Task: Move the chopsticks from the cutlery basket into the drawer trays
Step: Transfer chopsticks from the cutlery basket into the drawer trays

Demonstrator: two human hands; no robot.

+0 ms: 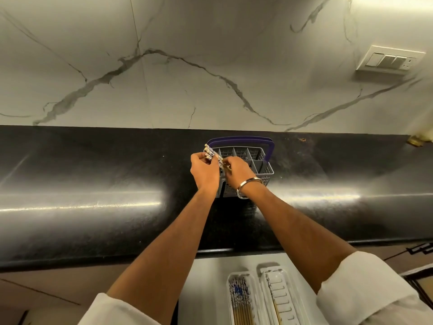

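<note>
— Where do our chopsticks (212, 154) lie?
— Bunched in our left hand (204, 171), fingers curled round them, over the basket (257, 158) (right hand (236, 171) pinches their lower ends), pointing up-left; trays (243, 299) sit behind our wrists.

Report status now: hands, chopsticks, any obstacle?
Left hand and right hand both grip chopsticks above cutlery basket. Left drawer tray partly filled. No obstacle seen.

No legible text, label, brand or number appears on any surface. The switch plate (390, 61) carries no readable marking.
</note>
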